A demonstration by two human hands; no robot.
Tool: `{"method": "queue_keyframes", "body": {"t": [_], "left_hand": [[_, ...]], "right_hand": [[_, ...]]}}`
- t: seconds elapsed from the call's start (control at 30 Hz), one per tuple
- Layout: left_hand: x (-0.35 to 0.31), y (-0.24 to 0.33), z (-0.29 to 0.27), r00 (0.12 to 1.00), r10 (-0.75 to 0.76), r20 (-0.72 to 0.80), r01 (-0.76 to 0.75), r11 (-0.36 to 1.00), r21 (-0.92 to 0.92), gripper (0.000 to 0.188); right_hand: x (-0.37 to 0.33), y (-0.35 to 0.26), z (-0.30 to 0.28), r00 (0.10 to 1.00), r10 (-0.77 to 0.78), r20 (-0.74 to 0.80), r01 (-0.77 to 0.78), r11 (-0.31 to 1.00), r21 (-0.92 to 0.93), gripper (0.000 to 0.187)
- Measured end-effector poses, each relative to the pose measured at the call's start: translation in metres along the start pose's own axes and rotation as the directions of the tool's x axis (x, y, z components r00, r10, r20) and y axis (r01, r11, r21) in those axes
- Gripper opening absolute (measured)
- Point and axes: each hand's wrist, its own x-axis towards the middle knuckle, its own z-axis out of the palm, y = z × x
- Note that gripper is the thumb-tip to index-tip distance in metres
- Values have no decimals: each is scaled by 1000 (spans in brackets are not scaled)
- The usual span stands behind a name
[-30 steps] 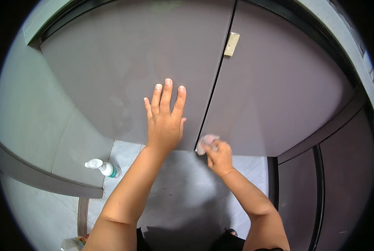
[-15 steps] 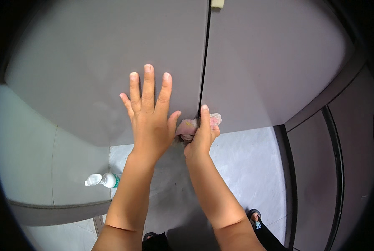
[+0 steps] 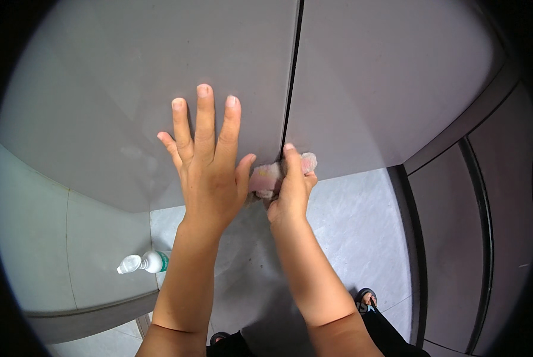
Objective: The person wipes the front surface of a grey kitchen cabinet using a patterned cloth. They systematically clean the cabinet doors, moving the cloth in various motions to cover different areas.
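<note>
Left hand (image 3: 209, 187): fingers spread wide, palm seemingly flat on the left panel (image 3: 117, 113).
Right hand (image 3: 293, 193): gripping the cloth (image 3: 265, 179), thumb up along the dark seam's (image 3: 291, 89) lower end.
Cloth place: between the hands, reaching just beside the left thumb.
Snag risk: pressing hard there could catch cloth or fingertips on the panel edges.
Spray bottle (image 3: 154, 262): left of the left forearm; rounded white plastic, green band.
Cloth texture: fuzzy, crumpled, pinkish.
Right panel (image 3: 373, 101): beyond the right hand; smooth, grey, flat-looking.

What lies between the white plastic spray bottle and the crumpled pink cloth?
The head view shows the bare left forearm between bottle and cloth.
</note>
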Motion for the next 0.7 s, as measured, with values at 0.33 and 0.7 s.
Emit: {"method": "queue_keyframes", "body": {"t": [0.33,0.7], "left_hand": [[0,0,-2,1000,5,7,-6,1000,13,83],[-2,2,-3,1000,13,3,-13,999,35,83]], "right_hand": [[0,-2,2,999,-8,-40,6,999,-44,96],[1,1,-1,998,-65,-17,64,997,-35,100]]}}
